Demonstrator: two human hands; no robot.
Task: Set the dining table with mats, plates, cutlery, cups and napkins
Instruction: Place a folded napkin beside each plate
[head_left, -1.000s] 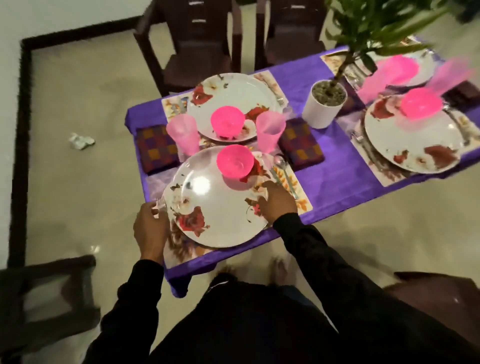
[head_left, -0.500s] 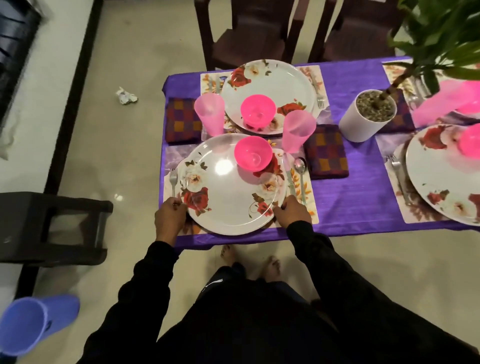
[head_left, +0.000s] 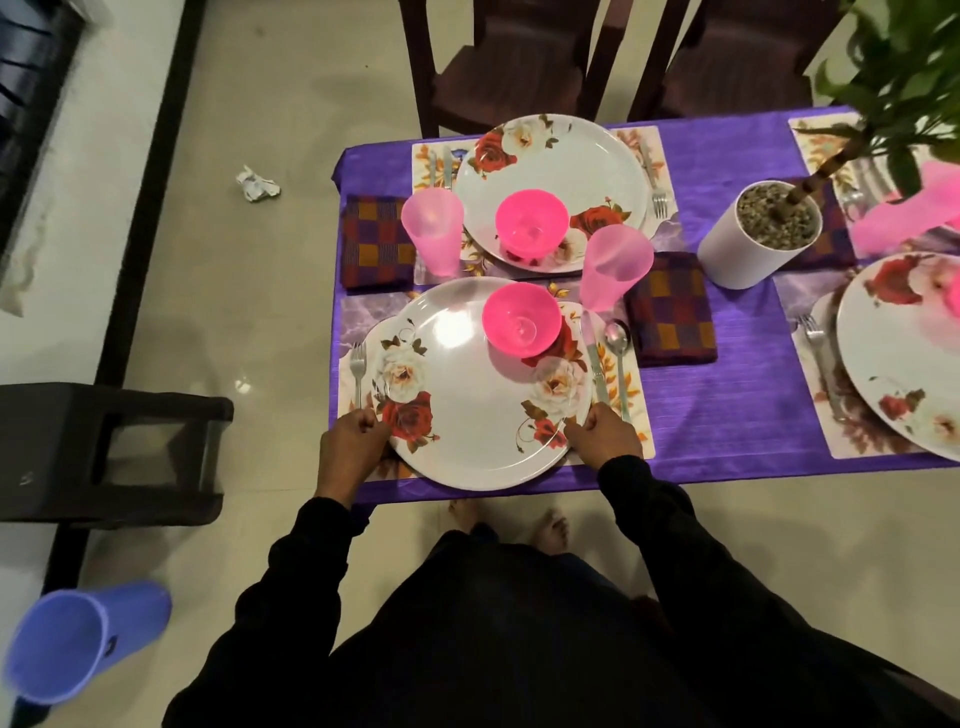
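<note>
Where the near edge of the purple-clothed desk (head_left: 753, 364) crosses the centre of the frame, both hands hold the nearest floral plate (head_left: 467, 410): the left hand (head_left: 349, 448) has its fingers curled on the plate's lower left rim, and the right hand (head_left: 605, 435) pinches the lower right rim, so each grip is clamped on the plate. This plate lies on a floral place mat (head_left: 636, 415) and carries a pink bowl (head_left: 521, 320) near its upper edge. A fork (head_left: 358, 371) lies just left of the plate; a knife (head_left: 595, 364) and a spoon (head_left: 619, 358) lie just right of it, on the mat. A translucent pink cup (head_left: 615, 266) stands above the spoon, beside a checked napkin (head_left: 671, 308) folded on the cloth. Higher in the frame, a second plate (head_left: 561, 171) holds another pink bowl (head_left: 531, 223), with a second pink cup (head_left: 432, 230) and a second checked napkin (head_left: 377, 242) to its left and a fork (head_left: 658, 197) to its right. A white pot (head_left: 748, 244) with a green plant stands right of centre, and a third plate (head_left: 893, 353) is cut off by the right edge. Dark chairs (head_left: 509, 67) stand at the top of the frame. On the floor lie a crumpled paper (head_left: 255, 184) at upper left, a dark stool (head_left: 104, 452) at left and a blue cup (head_left: 78, 644) at lower left.
</note>
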